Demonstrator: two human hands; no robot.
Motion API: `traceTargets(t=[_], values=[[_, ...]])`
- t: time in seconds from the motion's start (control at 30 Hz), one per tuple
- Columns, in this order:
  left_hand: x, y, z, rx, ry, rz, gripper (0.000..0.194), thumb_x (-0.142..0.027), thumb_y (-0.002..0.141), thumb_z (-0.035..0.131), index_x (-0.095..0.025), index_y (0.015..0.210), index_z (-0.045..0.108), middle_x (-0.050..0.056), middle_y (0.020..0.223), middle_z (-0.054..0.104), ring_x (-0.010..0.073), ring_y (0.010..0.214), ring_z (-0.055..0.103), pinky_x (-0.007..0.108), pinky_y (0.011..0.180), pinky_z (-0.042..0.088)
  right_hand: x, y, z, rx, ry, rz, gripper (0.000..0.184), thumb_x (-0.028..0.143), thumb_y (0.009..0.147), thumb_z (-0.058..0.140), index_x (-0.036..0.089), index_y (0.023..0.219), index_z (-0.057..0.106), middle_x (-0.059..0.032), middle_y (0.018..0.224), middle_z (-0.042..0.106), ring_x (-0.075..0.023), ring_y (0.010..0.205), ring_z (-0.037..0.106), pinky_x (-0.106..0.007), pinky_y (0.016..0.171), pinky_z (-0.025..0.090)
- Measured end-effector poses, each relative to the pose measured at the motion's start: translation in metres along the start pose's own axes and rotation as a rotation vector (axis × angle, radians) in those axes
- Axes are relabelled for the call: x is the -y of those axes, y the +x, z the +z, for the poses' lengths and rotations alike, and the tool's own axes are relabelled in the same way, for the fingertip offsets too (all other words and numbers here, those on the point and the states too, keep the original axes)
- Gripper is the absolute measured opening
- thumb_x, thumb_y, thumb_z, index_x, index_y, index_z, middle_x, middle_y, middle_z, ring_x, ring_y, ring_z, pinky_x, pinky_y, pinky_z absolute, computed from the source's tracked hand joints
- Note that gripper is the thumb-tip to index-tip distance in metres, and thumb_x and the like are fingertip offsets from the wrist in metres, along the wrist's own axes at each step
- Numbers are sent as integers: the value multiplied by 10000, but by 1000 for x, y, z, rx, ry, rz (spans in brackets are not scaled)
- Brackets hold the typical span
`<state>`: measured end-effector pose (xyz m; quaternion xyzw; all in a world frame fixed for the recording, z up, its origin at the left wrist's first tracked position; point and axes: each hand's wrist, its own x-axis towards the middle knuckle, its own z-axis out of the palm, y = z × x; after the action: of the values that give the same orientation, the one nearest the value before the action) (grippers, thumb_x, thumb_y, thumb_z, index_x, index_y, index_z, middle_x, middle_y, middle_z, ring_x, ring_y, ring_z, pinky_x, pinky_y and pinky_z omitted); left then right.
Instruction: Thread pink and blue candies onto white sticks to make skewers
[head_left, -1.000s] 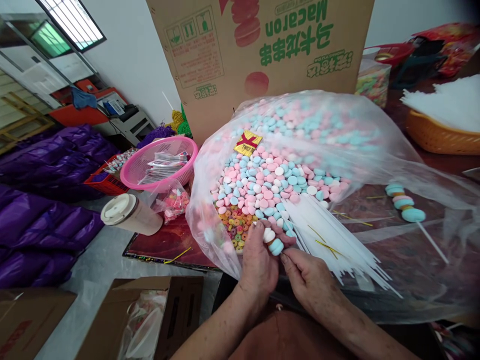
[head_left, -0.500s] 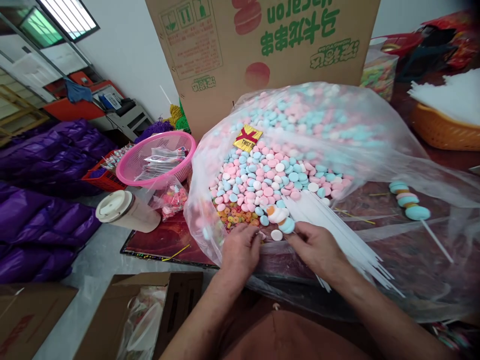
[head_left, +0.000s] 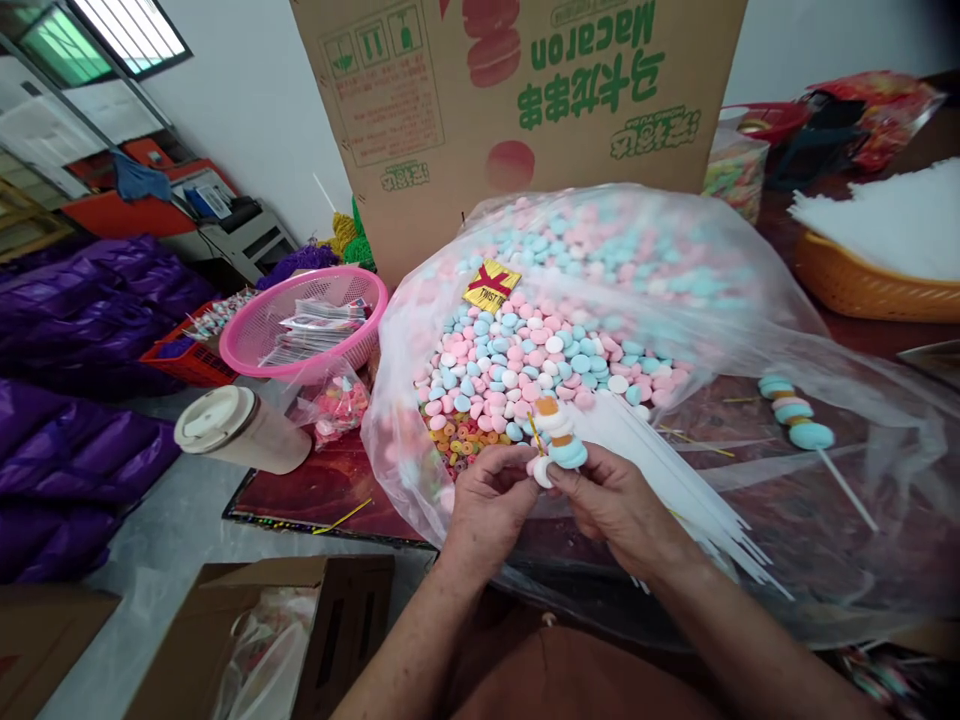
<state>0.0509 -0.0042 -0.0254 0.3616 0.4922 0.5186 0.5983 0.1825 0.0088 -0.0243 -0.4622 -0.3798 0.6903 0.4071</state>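
Observation:
My right hand [head_left: 619, 505] is closed around a short stack of candy discs [head_left: 559, 437], orange on top, then white and blue. My left hand [head_left: 487, 500] pinches a white disc [head_left: 541, 472] against the bottom of that stack. Both hands hover at the near edge of a big clear plastic bag [head_left: 675, 300] full of pink, blue and white candy discs [head_left: 540, 355]. A patch of small coloured ring candies [head_left: 461, 445] lies just beyond my left hand. A bundle of white sticks [head_left: 675, 470] fans out to the right of my right hand.
A finished candy stick [head_left: 799, 420] lies on the bag at right. A pink basket [head_left: 307, 320] of packets and a lidded cup [head_left: 240, 428] lying on its side are at left. A large cardboard carton [head_left: 517, 100] stands behind. An orange basket [head_left: 877, 280] sits far right, open boxes [head_left: 262, 640] below.
My left hand picked a white disc from beside the ring candies and brought it to the stack. My right hand lifted the stack slightly and turned it upright.

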Motion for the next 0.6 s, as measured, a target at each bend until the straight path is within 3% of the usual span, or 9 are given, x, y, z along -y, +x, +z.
traceTargets(t=[0.17,0.33,0.4,0.5,0.6], values=[[-4,-7,7,-17,-182,-86,319,-180,573,746,-158,879,658,36,855,700,160,816,630,297,792,493,-6,0,11,-88,52,-41,344,407,607,694,179,842,588,100,475,409,-23,349,201,-192,338,144],[5,-2,0,-97,-70,3,314,-172,574,742,-166,874,650,27,824,706,143,757,634,268,739,501,0,1,7,-94,13,-26,362,472,624,665,168,807,594,90,464,405,-35,354,215,-197,337,162],[8,0,0,-112,37,43,277,-176,601,717,-172,872,655,18,795,701,139,721,629,254,704,499,4,2,4,-113,-50,-84,360,470,651,648,159,830,614,57,532,490,-49,392,312,-199,368,240],[10,-1,3,-36,210,126,237,-170,641,674,-180,878,672,15,787,690,138,713,620,242,695,486,7,8,0,-62,-207,-190,312,443,667,646,146,762,627,9,636,573,-104,560,480,-225,512,376],[9,-2,2,-89,165,90,214,-177,611,696,-172,823,667,11,746,679,128,668,608,232,652,485,11,18,-10,-125,-296,-246,344,487,692,595,150,627,573,16,569,537,-105,527,466,-231,505,377]])
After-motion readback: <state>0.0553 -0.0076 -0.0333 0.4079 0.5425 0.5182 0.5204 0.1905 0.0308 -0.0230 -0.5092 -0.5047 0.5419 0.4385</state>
